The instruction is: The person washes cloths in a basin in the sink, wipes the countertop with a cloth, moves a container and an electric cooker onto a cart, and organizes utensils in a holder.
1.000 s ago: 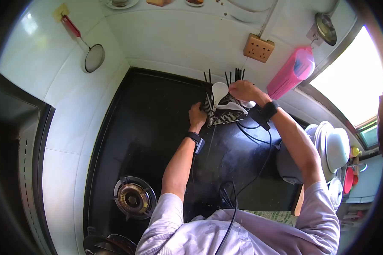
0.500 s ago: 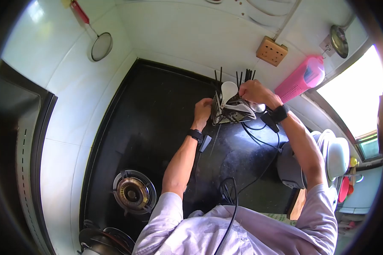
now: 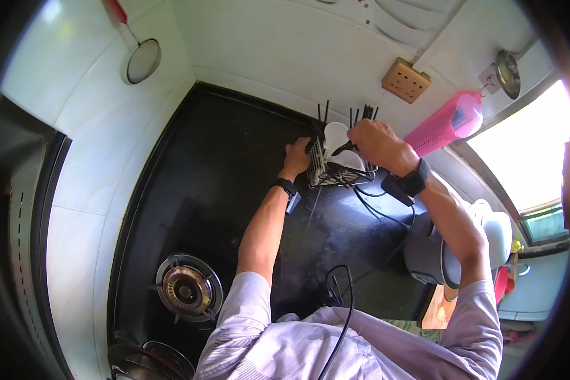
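Note:
A wire rack [image 3: 318, 166] stands on the black counter near the back wall, holding white spoons [image 3: 336, 135] and several black chopsticks [image 3: 326, 111]. My left hand [image 3: 296, 158] is at the rack's left side, its fingers partly hidden behind the frame. Over the right part of the rack, my right hand [image 3: 375, 140] is closed round a dark handle [image 3: 346, 147] that points left across the white spoons. What the far end of this dark utensil looks like cannot be made out.
A gas burner [image 3: 189, 288] lies at the lower left, with pans [image 3: 147, 364] below it. Black cables [image 3: 380, 212] cross the counter. A grey cooker [image 3: 424, 253] stands at the right. A pink basket [image 3: 443, 124] and a strainer [image 3: 144, 61] hang on the walls.
My right hand has turned and now has a dark handle showing from it, pointing left over the rack. My left hand stays at the rack's left side. The camera view has shifted slightly.

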